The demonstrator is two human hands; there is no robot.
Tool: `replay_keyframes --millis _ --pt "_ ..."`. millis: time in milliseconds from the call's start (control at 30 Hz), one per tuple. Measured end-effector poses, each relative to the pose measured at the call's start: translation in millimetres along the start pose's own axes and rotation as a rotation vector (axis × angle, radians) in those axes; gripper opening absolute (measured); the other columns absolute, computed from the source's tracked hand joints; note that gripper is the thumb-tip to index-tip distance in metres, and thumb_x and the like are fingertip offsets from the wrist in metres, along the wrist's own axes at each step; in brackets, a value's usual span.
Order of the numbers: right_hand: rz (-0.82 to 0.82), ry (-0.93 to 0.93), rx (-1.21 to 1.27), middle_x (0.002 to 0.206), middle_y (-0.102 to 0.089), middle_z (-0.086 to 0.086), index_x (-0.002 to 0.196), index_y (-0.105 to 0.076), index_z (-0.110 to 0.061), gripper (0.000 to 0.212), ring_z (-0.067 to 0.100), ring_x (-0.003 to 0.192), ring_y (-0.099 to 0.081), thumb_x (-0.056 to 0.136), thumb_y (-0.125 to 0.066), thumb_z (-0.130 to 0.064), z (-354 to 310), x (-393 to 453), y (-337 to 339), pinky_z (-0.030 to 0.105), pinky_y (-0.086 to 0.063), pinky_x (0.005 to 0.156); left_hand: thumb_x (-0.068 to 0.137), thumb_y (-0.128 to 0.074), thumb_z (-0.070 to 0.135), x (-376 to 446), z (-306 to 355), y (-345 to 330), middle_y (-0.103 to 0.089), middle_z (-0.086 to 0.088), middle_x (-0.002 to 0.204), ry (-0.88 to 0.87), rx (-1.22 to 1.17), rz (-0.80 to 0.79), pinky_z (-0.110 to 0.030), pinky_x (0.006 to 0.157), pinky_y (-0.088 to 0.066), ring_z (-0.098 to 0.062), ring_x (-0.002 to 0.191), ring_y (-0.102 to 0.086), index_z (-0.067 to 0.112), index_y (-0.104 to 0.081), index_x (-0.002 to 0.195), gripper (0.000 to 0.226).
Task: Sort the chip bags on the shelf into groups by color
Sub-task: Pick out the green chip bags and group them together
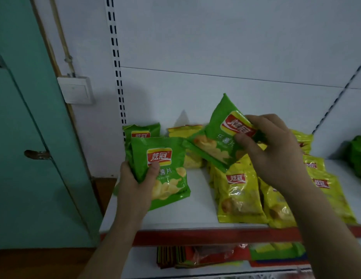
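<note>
My left hand (135, 182) grips a green chip bag (165, 174) by its left edge at the left end of the white shelf (195, 210). Behind it stands another green bag (142, 130) against the back panel. My right hand (276, 150) holds a second green chip bag (218, 137) tilted in the air above the middle of the shelf. Several yellow chip bags (240, 196) lie on the right half of the shelf, partly under my right arm. One more yellow bag (185, 131) leans at the back centre.
More green bags (359, 156) sit at the far right edge on the neighbouring shelf section. The shelf has a red front strip (195, 236). A lower shelf holds colourful packets (226, 256). A teal door (24, 137) and a wall switch (76, 90) are at the left.
</note>
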State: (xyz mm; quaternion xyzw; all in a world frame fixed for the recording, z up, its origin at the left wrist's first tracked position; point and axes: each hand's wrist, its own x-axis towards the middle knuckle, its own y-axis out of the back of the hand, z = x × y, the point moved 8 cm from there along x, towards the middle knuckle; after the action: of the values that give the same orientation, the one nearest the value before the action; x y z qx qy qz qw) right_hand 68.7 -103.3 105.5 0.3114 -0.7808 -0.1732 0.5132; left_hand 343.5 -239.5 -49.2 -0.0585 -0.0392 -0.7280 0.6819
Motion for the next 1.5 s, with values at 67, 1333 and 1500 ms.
replay_keyframes --millis 67,1333,1500 --pt "-0.091 -0.029 0.085 0.114 -0.062 -0.014 0.130 -0.071 -0.024 0.038 0.009 0.101 -0.062 0.094 -0.074 -0.037 2 -16 10 0.031 -0.054 0.083 0.089 -0.072 0.051 -4 9 -21 -0.071 0.020 0.117 -0.027 0.001 -0.063 -0.019 0.076 -0.054 0.006 0.099 -0.069 0.035 -0.055 0.131 0.048" --pt "0.276 -0.728 0.030 0.139 -0.052 -0.041 0.152 0.011 -0.071 0.095 -0.015 0.121 -0.057 0.092 -0.062 -0.065 332 -305 385 0.019 -0.054 0.096 0.103 -0.058 0.038 -395 57 -584 -0.065 0.025 0.116 0.006 -0.062 -0.899 -0.015 0.071 -0.049 0.007 0.098 -0.063 0.053 -0.046 0.129 0.032" --pt "0.425 -0.642 -0.258 0.146 -0.019 -0.043 0.157 -0.020 -0.051 0.087 -0.028 0.126 -0.035 0.084 -0.065 -0.070 387 -289 428 0.007 -0.042 0.085 0.102 -0.061 0.038 -392 57 -663 -0.060 0.031 0.118 -0.048 -0.096 -0.847 -0.029 0.081 -0.047 0.011 0.106 -0.057 0.055 -0.044 0.129 0.036"
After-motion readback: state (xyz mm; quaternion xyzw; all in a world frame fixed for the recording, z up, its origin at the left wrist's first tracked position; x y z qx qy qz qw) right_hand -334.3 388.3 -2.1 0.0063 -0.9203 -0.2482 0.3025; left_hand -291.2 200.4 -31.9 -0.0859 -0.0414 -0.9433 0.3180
